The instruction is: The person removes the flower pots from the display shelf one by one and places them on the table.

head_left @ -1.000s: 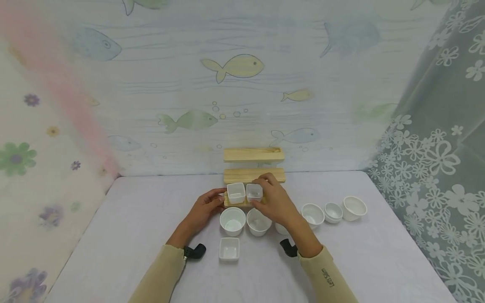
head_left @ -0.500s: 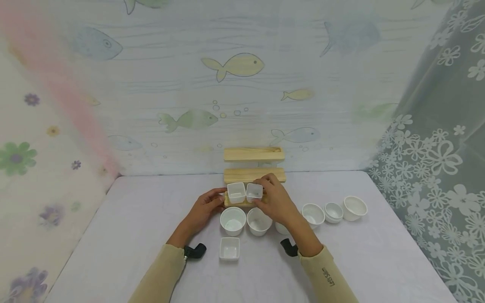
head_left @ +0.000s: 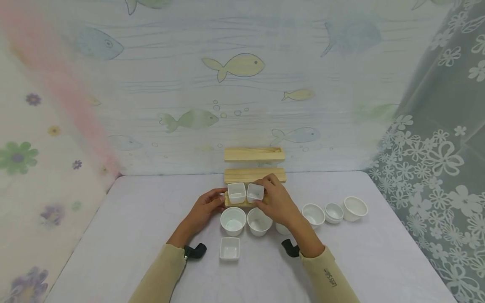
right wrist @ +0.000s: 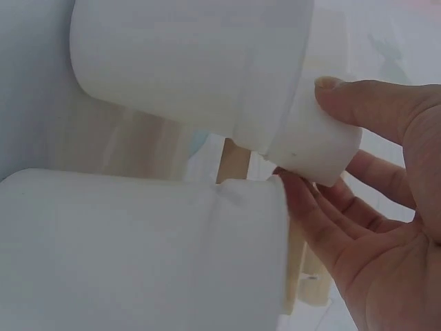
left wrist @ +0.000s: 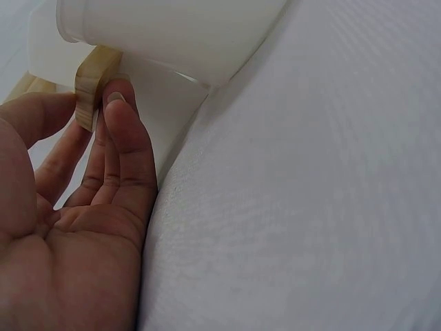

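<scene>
In the head view, a tiered wooden rack (head_left: pixel 254 175) stands at the back of the table. My left hand (head_left: pixel 204 210) holds the left end of its lowest step; in the left wrist view, thumb and fingers pinch that board end (left wrist: pixel 93 83). A square white bowl (head_left: pixel 236 194) sits on this step at the left. Right beside it, my right hand (head_left: pixel 278 203) pinches a smaller square white bowl (head_left: pixel 255 193) over the step, slightly turned. Seen from the right wrist, the thumb is on one side of this small bowl (right wrist: pixel 324 138) and fingers on the other.
Two round white bowls, a left one (head_left: pixel 233 221) and a right one (head_left: pixel 259 222), stand just before the rack. Nearer lies a square bowl (head_left: pixel 229 249). My right forearm partly hides another bowl (head_left: pixel 282 229). Farther right stand bowls of mixed sizes, including a small one (head_left: pixel 334 213).
The small square bowl has turned a little and shifted slightly right in my right hand, leaving a narrow gap from the other square bowl. My left hand stays on the rack.
</scene>
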`<state>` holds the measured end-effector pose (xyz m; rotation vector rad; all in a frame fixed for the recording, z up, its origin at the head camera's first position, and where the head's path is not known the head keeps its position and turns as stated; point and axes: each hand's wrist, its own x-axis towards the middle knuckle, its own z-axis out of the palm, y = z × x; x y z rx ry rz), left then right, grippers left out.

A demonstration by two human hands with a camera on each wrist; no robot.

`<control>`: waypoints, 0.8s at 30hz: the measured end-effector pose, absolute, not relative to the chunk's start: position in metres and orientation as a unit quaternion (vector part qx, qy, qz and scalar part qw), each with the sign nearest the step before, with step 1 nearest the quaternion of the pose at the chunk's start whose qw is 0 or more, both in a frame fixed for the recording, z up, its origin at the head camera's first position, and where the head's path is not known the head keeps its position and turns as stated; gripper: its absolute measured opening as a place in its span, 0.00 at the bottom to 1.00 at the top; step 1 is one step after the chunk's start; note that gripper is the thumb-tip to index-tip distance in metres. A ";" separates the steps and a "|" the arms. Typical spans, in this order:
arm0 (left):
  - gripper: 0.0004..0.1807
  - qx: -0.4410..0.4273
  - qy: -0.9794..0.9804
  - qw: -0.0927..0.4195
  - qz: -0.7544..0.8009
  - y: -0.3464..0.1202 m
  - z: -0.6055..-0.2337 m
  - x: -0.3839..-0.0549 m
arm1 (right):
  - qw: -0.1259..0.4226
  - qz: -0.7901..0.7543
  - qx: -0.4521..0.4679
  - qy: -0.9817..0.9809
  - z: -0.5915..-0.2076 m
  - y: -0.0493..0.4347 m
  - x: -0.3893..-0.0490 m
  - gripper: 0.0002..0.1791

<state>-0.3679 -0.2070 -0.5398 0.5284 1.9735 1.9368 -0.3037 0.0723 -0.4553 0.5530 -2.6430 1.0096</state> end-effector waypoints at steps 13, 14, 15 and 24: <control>0.24 0.183 0.691 0.163 0.680 -0.206 -0.539 -0.364 | 0.144 0.324 0.194 -0.915 -0.450 0.077 -0.291 0.31; 0.24 0.183 0.692 0.162 0.679 -0.206 -0.539 -0.363 | 0.145 0.324 0.196 -0.914 -0.450 0.078 -0.289 0.31; 0.24 0.182 0.692 0.161 0.680 -0.205 -0.539 -0.362 | 0.147 0.327 0.199 -0.912 -0.449 0.078 -0.287 0.32; 0.22 0.170 0.692 0.154 0.685 -0.203 -0.538 -0.351 | 0.162 0.340 0.227 -0.898 -0.441 0.080 -0.272 0.31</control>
